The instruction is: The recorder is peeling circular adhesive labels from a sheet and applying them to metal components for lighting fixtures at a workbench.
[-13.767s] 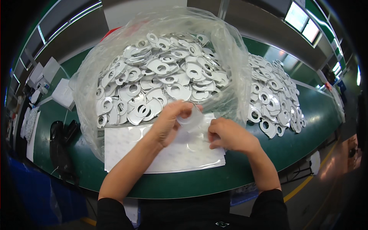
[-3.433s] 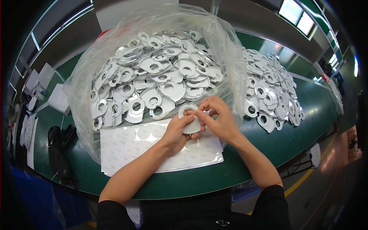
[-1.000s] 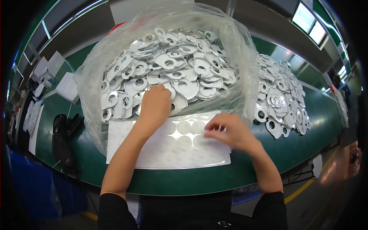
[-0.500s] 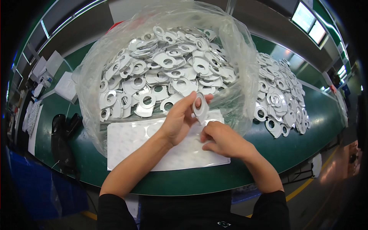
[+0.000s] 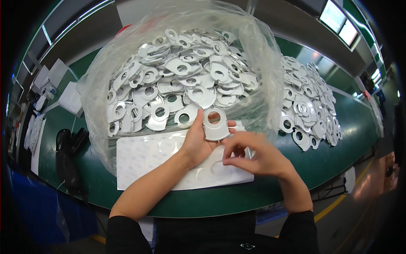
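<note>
A pale, round-holed plate (image 5: 217, 133) lies in the left hand (image 5: 198, 144).

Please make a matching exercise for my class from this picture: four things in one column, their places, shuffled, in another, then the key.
Things
1. Single grey-white part
2. White sheets
3. Black object
4. Loose heap of parts

Places
A. On the green table, right of the clear plastic bag
B. Resting in the left hand
C. Between the bag and the table's near edge
D. Left of the bag

Right pairs: 1-B, 2-C, 3-D, 4-A
</note>
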Motion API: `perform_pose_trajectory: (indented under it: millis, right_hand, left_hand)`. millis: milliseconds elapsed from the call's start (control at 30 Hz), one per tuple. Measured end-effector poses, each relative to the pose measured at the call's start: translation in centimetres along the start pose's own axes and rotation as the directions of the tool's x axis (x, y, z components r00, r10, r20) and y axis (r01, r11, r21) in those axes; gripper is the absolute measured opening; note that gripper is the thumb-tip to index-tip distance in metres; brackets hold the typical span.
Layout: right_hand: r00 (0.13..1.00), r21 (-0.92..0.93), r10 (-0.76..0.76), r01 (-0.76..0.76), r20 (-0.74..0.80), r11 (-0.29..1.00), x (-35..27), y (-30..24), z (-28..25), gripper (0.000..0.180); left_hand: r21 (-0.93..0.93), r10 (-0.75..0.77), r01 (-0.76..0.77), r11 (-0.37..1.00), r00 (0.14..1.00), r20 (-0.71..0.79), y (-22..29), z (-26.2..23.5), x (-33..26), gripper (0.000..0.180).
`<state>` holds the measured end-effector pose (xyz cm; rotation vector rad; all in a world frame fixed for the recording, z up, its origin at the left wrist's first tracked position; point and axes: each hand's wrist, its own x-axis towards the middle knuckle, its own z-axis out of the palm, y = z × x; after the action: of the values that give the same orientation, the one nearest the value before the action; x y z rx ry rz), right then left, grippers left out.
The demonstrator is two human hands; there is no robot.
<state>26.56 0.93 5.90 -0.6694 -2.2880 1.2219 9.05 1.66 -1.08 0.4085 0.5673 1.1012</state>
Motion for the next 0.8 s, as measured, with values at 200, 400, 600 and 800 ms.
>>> perform_pose_trajectory:
  millis: [200,400,600,800]
  right_hand:
    - [0.806,0.364,0.192,0.032,-0.561,0.931,1.1,2.9,-0.4,0.016]
    - [0.813,0.479,0.264,0.021,-0.519,0.878,2.2,4.5,1.4,0.017]
    - [0.831,0.488,0.277,-0.008,-0.483,0.873,2.3,4.9,1.5,0.015]
    - [0.833,0.467,0.278,-0.027,-0.478,0.884,2.4,5.1,1.4,0.014]
  left_hand:
    - [0.129,-0.039,0.041,0.991,0.999,-0.023,-0.4,0.1,0.2,0.064]
    - [0.191,-0.029,0.028,0.981,1.000,-0.002,-0.5,0.3,0.0,0.068]
    - [0.200,-0.023,0.013,0.980,0.998,0.051,-0.4,0.2,0.0,0.060]
    - [0.191,-0.028,0.016,0.981,0.998,0.062,-0.5,0.1,0.1,0.060]
